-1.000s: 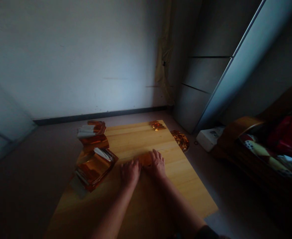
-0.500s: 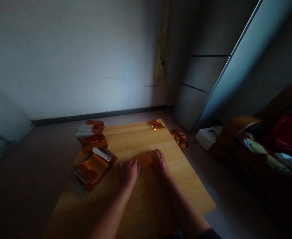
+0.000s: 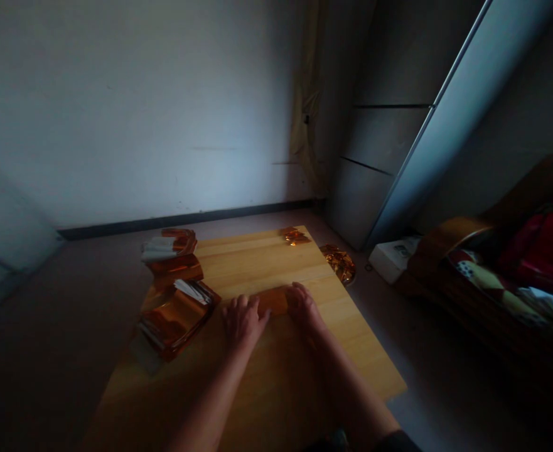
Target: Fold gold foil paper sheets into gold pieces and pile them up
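A small rectangular piece of orange, see-through film (image 3: 273,302) lies flat on the wooden table between my hands. At its left end, my left hand (image 3: 243,320) is spread with the thumb out, the thumb tip touching the film's near edge. My right hand (image 3: 306,307) curls its fingers around the right end of the same piece. To the left, a stack of orange film pieces with white sheets (image 3: 177,320) overhangs the table edge. Behind it sits another bundle of orange film and white sheets (image 3: 172,248).
Crumpled shiny orange scraps (image 3: 295,236) lie at the far right corner of the table (image 3: 248,263). More orange foil (image 3: 339,263) is on the floor beyond the right edge. A white box (image 3: 393,258) and a wooden seat with red cloth (image 3: 535,251) stand at the right.
My left hand has opened, its fingers spreading and its thumb moving out along the film. My right hand stays at the right end.
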